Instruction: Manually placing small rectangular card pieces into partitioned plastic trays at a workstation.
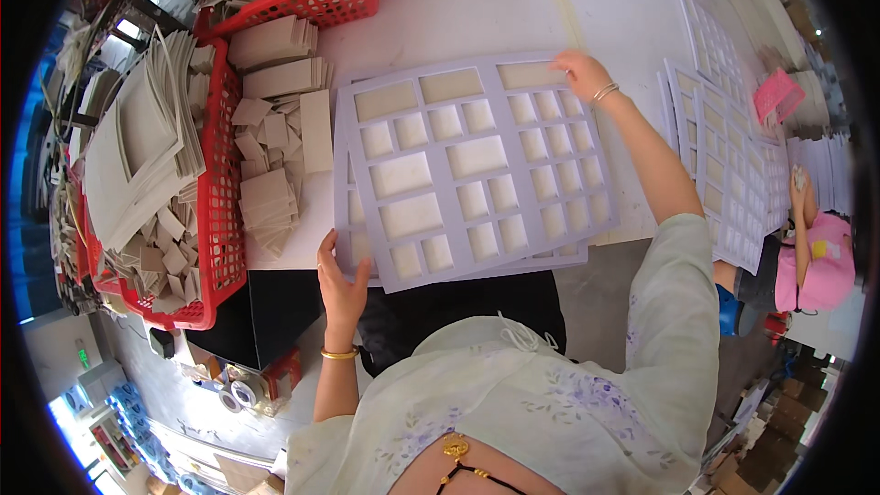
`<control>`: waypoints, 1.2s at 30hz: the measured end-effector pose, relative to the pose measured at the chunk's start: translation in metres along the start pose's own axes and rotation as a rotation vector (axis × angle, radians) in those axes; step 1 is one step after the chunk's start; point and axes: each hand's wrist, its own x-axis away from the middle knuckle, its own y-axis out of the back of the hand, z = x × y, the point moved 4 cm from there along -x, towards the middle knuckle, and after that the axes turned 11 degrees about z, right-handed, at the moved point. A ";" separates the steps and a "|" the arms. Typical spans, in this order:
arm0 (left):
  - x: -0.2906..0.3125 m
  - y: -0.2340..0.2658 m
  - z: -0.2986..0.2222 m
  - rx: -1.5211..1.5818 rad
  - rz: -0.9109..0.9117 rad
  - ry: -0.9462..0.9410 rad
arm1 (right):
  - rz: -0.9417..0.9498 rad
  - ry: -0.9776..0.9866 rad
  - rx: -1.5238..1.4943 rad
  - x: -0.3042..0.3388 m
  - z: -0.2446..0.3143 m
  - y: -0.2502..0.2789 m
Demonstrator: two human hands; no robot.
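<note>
A lilac compartment panel [440, 165], divided into many square and rectangular cells with pale beige bottoms, lies tilted on top of a second similar panel [343, 211]. The lower one shows only along its left and bottom edges. At the far right corner of the top panel, my right hand [584, 76] curls its fingers over the rim. My left hand [342, 291] is at the near left corner of the panels, thumb and fingers apart around that corner. Whether it presses on the lower panel cannot be made out.
Red plastic baskets [225, 192] full of cut grey card pieces stand at the left and far left. Loose card stacks [275, 78] lie beside them on the white table [458, 0]. More lilac panels [724, 147] are stacked at the right, near another person in pink [819, 261].
</note>
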 end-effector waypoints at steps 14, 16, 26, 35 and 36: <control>0.009 0.015 0.008 -0.001 -0.087 0.028 | 0.090 -0.138 0.338 -0.011 0.040 -0.028; 0.010 0.028 0.006 -0.031 -0.133 -0.011 | 0.225 -0.208 0.434 -0.018 0.048 -0.023; 0.038 0.190 -0.032 -0.531 -0.576 -0.322 | -0.189 0.594 0.204 -0.065 0.295 -0.021; 0.015 0.303 0.069 -0.723 0.121 0.321 | -0.242 1.095 -0.101 -0.050 0.510 -0.036; 0.014 0.304 0.075 -0.673 0.103 0.316 | -0.231 1.122 -0.142 -0.049 0.528 -0.044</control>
